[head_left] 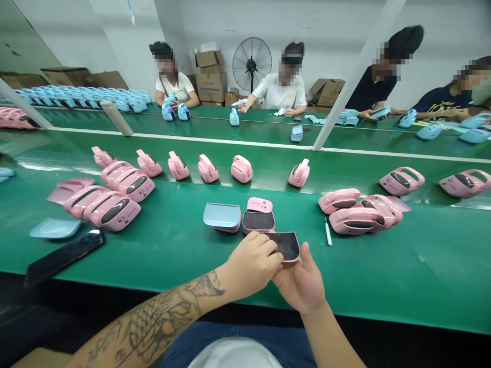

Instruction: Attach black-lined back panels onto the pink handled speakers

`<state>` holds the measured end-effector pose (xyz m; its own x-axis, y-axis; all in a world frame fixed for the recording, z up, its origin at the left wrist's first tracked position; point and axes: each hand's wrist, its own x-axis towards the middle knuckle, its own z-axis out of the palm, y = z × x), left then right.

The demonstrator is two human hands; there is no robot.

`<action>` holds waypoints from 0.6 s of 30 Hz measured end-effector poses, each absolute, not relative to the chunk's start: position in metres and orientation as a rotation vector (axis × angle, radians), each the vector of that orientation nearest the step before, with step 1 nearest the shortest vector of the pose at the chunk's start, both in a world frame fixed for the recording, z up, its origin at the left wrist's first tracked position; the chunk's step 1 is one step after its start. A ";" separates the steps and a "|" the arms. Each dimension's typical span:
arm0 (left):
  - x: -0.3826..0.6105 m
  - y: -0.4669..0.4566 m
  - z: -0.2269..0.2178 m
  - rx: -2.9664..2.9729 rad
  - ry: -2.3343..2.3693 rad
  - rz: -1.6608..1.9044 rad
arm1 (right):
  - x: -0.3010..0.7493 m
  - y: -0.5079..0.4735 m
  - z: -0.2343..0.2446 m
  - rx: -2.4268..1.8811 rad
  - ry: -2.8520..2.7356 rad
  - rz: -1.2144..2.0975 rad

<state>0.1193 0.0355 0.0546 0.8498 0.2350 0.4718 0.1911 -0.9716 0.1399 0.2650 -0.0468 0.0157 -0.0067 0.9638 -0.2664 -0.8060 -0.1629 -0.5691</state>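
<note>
Both my hands meet over the near edge of the green belt (383, 266). My right hand (301, 283) cradles a small pink panel with a dark window (286, 245) from below, thumb up along its right side. My left hand (253, 263) is closed, its fingertips pinching at the panel's left edge. Just beyond the panel lies a short stack of similar pink panels (259, 221), with another pink piece (260, 205) behind it and a light blue panel (222, 215) to the left.
Pink device shells are grouped at left (111, 204) and right (360, 214), with a row further back (207, 168). A white stick (328, 234) lies right of the stack. A dark phone (63, 257) lies near left. Several people work with blue shells across the far belt.
</note>
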 end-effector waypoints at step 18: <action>0.194 0.303 0.068 1.912 1.553 0.532 | 0.319 -0.057 -0.036 -0.557 -0.020 1.527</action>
<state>0.1936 0.3031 0.0683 0.2308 0.9706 -0.0682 0.7248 -0.1248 0.6775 0.3191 -0.0571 -0.0363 0.0691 0.9425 -0.3271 -0.9335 -0.0545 -0.3543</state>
